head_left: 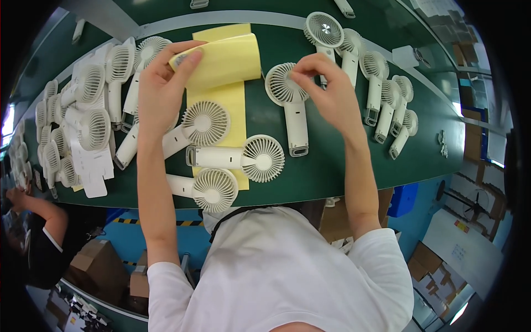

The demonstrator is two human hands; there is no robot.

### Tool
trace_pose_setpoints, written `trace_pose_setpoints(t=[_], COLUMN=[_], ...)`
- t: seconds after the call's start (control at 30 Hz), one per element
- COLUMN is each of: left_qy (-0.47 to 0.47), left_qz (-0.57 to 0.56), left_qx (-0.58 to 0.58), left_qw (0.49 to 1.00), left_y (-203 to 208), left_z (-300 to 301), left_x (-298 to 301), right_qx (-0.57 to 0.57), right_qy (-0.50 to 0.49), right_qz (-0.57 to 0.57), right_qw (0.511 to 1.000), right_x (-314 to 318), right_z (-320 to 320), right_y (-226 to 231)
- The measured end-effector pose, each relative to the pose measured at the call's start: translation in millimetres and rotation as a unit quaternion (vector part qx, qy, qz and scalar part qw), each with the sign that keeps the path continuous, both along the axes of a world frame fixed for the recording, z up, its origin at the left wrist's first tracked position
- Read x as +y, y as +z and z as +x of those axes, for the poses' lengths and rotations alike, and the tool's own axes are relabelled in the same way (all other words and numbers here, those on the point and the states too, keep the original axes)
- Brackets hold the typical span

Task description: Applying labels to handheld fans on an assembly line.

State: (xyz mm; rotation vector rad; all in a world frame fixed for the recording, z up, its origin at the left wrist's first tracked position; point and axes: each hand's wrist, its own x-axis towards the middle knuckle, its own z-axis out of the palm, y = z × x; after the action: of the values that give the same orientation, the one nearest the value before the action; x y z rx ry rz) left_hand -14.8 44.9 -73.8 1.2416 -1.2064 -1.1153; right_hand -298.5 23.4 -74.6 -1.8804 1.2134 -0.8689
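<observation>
My left hand (pixel 166 77) grips the curled edge of a yellow sheet (pixel 229 61) between thumb and fingers, lifting it off the table. The rest of the sheet lies flat under several white handheld fans. My right hand (pixel 326 91) is held over the grille of another white handheld fan (pixel 297 127), which lies with its handle toward me. Its thumb and fingertips are pinched together near the grille's middle; whatever is between them is too small to make out. Close below the left hand lie a fan (pixel 206 123) and a second fan (pixel 263 158), partly on the yellow sheet.
Many white fans (pixel 91 83) crowd the left of the green table (pixel 321 171), some on white sheets. A group of fans (pixel 375 66) lies at the right, by a small clear bag (pixel 443 144). A co-worker's arm (pixel 41 207) shows at far left. Cardboard boxes (pixel 99 268) stand below.
</observation>
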Motion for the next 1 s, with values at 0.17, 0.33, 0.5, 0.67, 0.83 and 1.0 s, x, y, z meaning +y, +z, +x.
trace_pose_setpoints(t=[0.17, 0.33, 0.5, 0.67, 0.83, 1.0], left_qy=[0.021, 0.032, 0.027, 0.029, 0.028, 0.028], left_qz=[0.004, 0.008, -0.008, -0.015, -0.014, -0.014], left_qx=[-0.045, -0.068, -0.077, -0.061, -0.076, -0.058], left_qw=[0.999, 0.997, 0.997, 0.998, 0.997, 0.998], left_y=[-1.7, -4.1, -7.4, -8.7, -10.0, -11.2], left_z=[-0.7, 2.3, 2.7, 1.4, 2.5, 0.0], left_x=[-2.9, -3.9, -4.9, -6.0, -3.4, -1.9], right_qx=[0.02, 0.007, 0.01, 0.01, 0.023, 0.058], right_qy=[0.013, 0.02, 0.019, 0.015, 0.013, 0.013], right_qz=[0.029, 0.041, 0.037, 0.027, 0.021, -0.045], right_qw=[0.999, 0.999, 0.999, 0.999, 0.999, 0.997], right_x=[-3.5, -7.6, -9.1, -7.2, -4.6, -1.7], right_z=[-16.6, -19.9, -19.3, -19.8, -19.4, -19.8], right_y=[-16.4, -19.1, -22.8, -23.1, -22.5, -32.5])
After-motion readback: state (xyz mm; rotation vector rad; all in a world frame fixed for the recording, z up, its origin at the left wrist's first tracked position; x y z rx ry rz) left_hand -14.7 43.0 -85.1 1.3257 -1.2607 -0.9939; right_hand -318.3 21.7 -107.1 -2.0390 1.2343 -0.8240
